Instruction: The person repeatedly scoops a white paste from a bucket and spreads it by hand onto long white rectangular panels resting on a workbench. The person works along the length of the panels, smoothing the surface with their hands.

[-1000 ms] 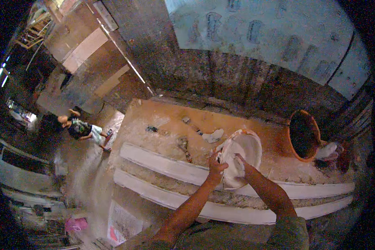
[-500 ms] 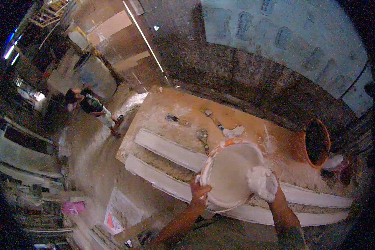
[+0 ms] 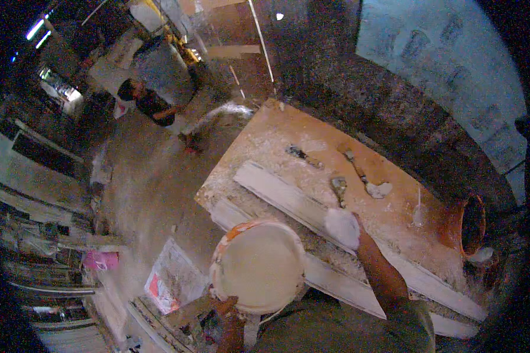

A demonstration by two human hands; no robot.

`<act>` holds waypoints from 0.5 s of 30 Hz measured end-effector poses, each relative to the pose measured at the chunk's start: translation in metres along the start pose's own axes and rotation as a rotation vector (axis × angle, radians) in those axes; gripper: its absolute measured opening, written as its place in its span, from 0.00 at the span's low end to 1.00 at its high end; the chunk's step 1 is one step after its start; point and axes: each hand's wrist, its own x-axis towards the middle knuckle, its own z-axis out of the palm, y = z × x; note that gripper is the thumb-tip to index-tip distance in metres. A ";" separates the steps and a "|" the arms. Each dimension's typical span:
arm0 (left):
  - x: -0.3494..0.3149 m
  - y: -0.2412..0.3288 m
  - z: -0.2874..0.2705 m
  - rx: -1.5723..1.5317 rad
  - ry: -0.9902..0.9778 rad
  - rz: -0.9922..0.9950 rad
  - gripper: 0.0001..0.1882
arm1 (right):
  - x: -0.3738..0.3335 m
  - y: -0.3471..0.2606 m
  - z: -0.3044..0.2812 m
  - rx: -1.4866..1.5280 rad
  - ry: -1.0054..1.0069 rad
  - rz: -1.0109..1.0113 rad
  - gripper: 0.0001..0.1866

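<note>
My left hand (image 3: 225, 306) grips the near-left rim of a white bucket (image 3: 216, 265) that has orange smears on its edge. Pale, creamy plaster-like liquid fills much of it. My right hand (image 3: 355, 228) is closed around a white, plaster-coated wad (image 3: 340, 228), whose exact kind is hard to make out; most of the fingers are hidden by it. Beneath that hand runs a long white moulding strip (image 3: 282, 191). A second white strip (image 3: 341, 287) lies nearer to me, partly behind the bucket and my right arm.
On the dusty orange-brown table (image 3: 271, 132) lie a brush-like tool (image 3: 303, 155) and two plaster-crusted tools, one a long-handled scraper (image 3: 356, 166). An orange bucket (image 3: 472, 226) rests tipped at the right. A person (image 3: 153, 109) is at the far left. A white sack (image 3: 174, 276) lies on the floor.
The bucket has moved left with my left hand, off the strips toward the table's near edge. My right hand has left the bucket and come over the far strip with the white wad. The view has turned.
</note>
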 end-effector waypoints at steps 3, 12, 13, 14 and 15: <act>0.016 0.007 -0.042 0.037 0.098 0.017 0.28 | 0.090 0.038 0.053 -0.096 0.004 -0.012 0.26; 0.047 0.030 -0.125 0.128 0.171 0.005 0.28 | 0.304 0.117 0.180 -0.701 0.236 -0.246 0.29; 0.053 0.031 -0.128 0.137 0.154 -0.002 0.28 | 0.313 0.121 0.181 -0.825 0.283 -0.277 0.29; 0.060 0.031 -0.130 0.137 0.140 -0.006 0.28 | 0.317 0.122 0.176 -0.933 0.329 -0.311 0.29; 0.066 0.031 -0.131 0.134 0.127 -0.007 0.28 | 0.314 0.121 0.166 -1.015 0.371 -0.356 0.30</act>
